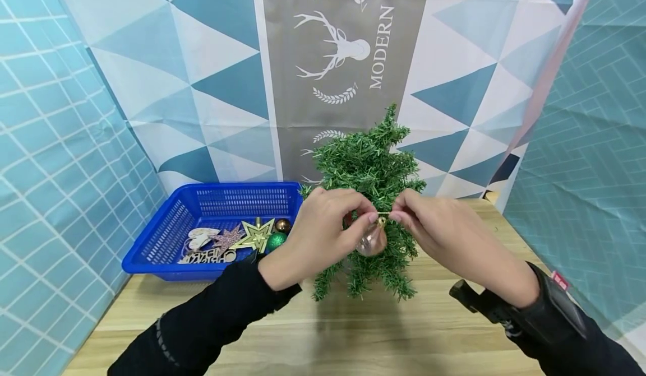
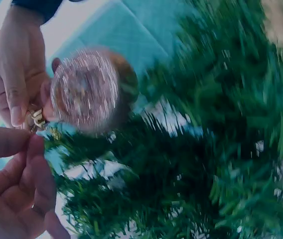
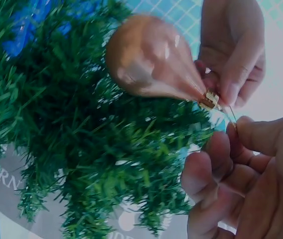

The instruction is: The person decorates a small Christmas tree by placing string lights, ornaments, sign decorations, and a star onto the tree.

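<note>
A rose-gold teardrop Christmas ornament (image 3: 146, 55) with a shiny, ridged round face and a gold cap (image 3: 210, 99) hangs in front of a small green artificial Christmas tree (image 1: 363, 163). Its thin gold hanging string (image 1: 384, 213) is stretched between both hands. My left hand (image 1: 328, 222) pinches one end between thumb and forefinger. From the other side, the thumb and fingertips of my right hand (image 1: 444, 224) pinch the opposite end. In the right wrist view the string runs up from the cap to the fingertips.
Left of the tree stands a blue plastic basket (image 1: 151, 253). In it lie a gold star (image 1: 256, 235), a pink glitter star (image 1: 228, 238), a green ball (image 1: 276, 242), a brown ball (image 1: 283, 226) and wooden letter cutouts (image 1: 202, 257). Patterned cloths surround the wooden table (image 1: 353, 342).
</note>
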A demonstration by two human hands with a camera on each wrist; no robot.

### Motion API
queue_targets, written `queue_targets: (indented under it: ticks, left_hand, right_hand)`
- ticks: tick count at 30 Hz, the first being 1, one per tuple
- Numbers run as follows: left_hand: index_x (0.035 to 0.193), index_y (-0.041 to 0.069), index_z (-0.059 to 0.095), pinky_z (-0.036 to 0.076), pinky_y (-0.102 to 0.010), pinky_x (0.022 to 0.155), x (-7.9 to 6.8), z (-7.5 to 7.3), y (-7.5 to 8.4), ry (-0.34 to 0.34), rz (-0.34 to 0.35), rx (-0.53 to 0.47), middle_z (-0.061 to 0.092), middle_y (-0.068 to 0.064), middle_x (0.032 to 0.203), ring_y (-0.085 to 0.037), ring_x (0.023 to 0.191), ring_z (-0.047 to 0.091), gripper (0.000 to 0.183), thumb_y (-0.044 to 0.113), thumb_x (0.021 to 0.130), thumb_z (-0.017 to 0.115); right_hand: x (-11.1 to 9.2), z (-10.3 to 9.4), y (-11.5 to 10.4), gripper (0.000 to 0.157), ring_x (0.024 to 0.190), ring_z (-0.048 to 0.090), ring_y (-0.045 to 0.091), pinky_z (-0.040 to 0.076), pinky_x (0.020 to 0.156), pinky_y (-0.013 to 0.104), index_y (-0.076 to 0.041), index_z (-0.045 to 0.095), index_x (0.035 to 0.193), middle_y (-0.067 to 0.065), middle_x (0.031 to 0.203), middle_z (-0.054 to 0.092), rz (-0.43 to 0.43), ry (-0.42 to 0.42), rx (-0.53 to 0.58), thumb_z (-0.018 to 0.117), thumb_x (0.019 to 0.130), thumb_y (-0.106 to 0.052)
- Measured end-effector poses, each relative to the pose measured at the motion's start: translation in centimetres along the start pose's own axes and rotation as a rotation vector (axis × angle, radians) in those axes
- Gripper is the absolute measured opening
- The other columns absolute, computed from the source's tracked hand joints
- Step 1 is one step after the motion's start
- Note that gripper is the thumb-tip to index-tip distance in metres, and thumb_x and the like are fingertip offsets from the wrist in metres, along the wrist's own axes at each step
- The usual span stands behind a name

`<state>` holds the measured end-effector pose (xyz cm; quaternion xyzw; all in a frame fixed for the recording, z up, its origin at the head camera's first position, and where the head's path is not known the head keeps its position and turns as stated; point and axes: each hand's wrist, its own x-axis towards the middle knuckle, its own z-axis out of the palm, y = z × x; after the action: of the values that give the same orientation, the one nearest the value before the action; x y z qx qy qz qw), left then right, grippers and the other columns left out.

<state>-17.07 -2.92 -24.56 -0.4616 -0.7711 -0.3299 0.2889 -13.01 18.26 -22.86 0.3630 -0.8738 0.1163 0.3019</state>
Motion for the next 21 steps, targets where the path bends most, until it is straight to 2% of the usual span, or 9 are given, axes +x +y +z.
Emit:
queue_targets:
  ticks: [5, 12, 16, 21]
  left_hand:
    - [0.081, 0.015, 0.066, 0.029, -0.031, 0.062, 0.7, 0.5, -0.6, 0.063, 0.013, 0.125, 0.055, 0.008, 0.070, -0.006, 0.059, 0.041, 0.010, 0.011, 0.090, 0.064]
    - [0.078, 0.019, 0.063, 0.024, -0.032, 0.061, 0.9, 1.1, -1.1, 0.075, 0.008, 0.268, 0.046, 0.008, 0.062, -0.008, 0.056, 0.036, 0.014, 0.015, 0.091, 0.059]
    - [0.078, 0.019, 0.065, 0.025, -0.034, 0.062, 0.9, 1.4, -1.3, 0.089, 0.023, 0.337, 0.055, 0.008, 0.065, -0.009, 0.056, 0.043, 0.012, 0.016, 0.089, 0.061]
    - [0.079, 0.018, 0.067, 0.029, -0.036, 0.063, 0.6, 1.7, -1.3, 0.118, 0.065, 0.390, 0.065, 0.007, 0.075, -0.011, 0.063, 0.054, 0.010, 0.017, 0.088, 0.062]
  right_hand:
    - [0.5, 0.6, 0.6, 0.017, 0.048, 0.023, 0.001, 0.022, 0.045, 0.021, -0.009, 0.054, 0.097, -0.011, 0.064, 0.037, 0.055, -0.001, -0.069, 0.043, 0.103, -0.022]
    - [0.7, 1.1, 0.9, 0.004, 0.048, 0.025, 0.004, 0.023, 0.045, 0.023, -0.008, 0.055, 0.098, -0.008, 0.065, 0.041, 0.108, -0.011, -0.121, 0.053, 0.098, -0.011]
    - [0.7, 1.5, 1.0, 0.003, 0.050, 0.029, 0.007, 0.023, 0.045, 0.024, -0.008, 0.056, 0.096, -0.005, 0.068, 0.045, 0.087, 0.013, -0.166, 0.056, 0.097, -0.011]
    - [0.8, 2.1, 1.3, 0.005, 0.059, 0.041, 0.012, 0.029, 0.047, 0.026, -0.007, 0.055, 0.094, 0.001, 0.076, 0.051, 0.037, 0.057, -0.197, 0.061, 0.093, -0.007]
